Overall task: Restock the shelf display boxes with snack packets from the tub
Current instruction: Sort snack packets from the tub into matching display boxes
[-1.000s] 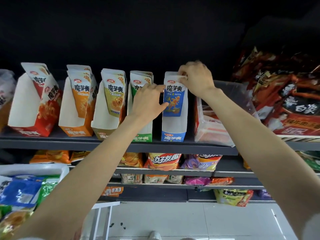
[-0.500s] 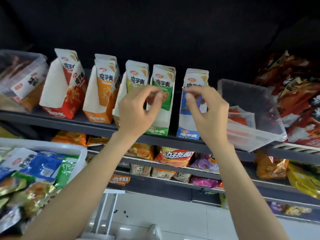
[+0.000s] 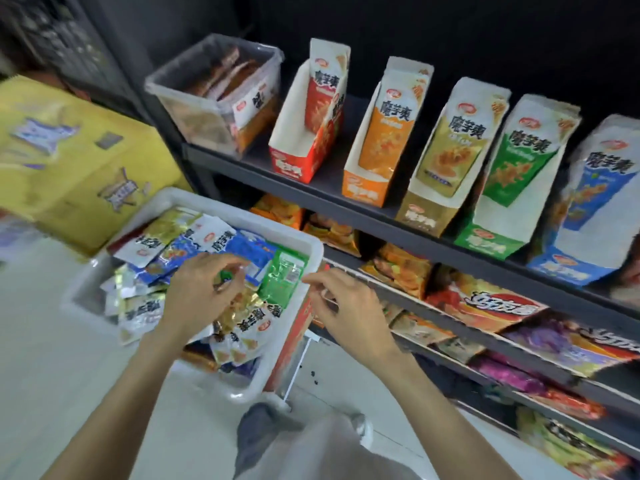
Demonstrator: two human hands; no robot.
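A white tub (image 3: 304, 244) at lower left holds several loose snack packets: blue ones (image 3: 254, 252), a green one (image 3: 284, 277) and gold ones (image 3: 239, 311). My left hand (image 3: 202, 292) hovers over the packets in the tub's middle, fingers loosely curled, nothing plainly gripped. My right hand (image 3: 346, 306) hangs just outside the tub's right rim with relaxed, empty fingers. On the top shelf stand the display boxes, each with packets upright in it: red (image 3: 294, 168), orange (image 3: 363, 192), gold (image 3: 424, 218), green (image 3: 485, 242) and blue (image 3: 568, 268).
A clear plastic bin (image 3: 194, 109) of packets sits at the shelf's left end. Yellow cartons (image 3: 69, 150) are stacked left of the tub. Lower shelves carry bagged chips (image 3: 485, 306). The pale floor and my shoe (image 3: 360, 424) lie below.
Both hands have dropped from the blue display box on the top shelf down to the tub. The view has swung left and down with them.
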